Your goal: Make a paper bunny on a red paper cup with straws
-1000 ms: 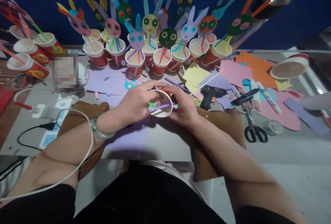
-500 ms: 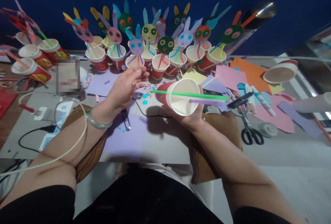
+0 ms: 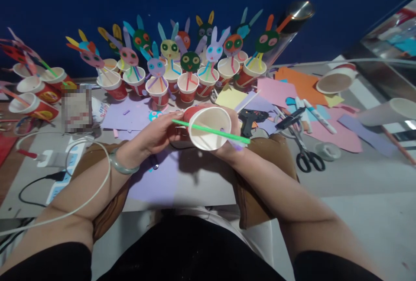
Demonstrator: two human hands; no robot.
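Observation:
A red-and-white paper cup (image 3: 209, 140) is tilted with its mouth towards me, above the middle of the table. My right hand (image 3: 229, 144) is wrapped round its right side and underside; some fingers are hidden behind it. At the cup's left side my left hand (image 3: 167, 131) has closed its fingers on the wall, their tips partly out of sight. A bright green straw (image 3: 211, 132) lies slantwise across the mouth, sticking out on both sides. Just beyond my left hand shows part of a purple paper face with blue eyes (image 3: 155, 115).
Several cups with paper rabbit heads (image 3: 190, 61) stand along the blue wall. To the right are a glue gun (image 3: 251, 121), scissors (image 3: 308, 157), markers (image 3: 320, 118) and coloured paper (image 3: 279, 92). On the left, a power strip (image 3: 61, 181) has cables; one white cable (image 3: 107, 172) crosses my left arm.
My left hand has come down and right, from apart in the air to the cup's side. The cup and green straw have shifted left. The whole view has also shifted slightly.

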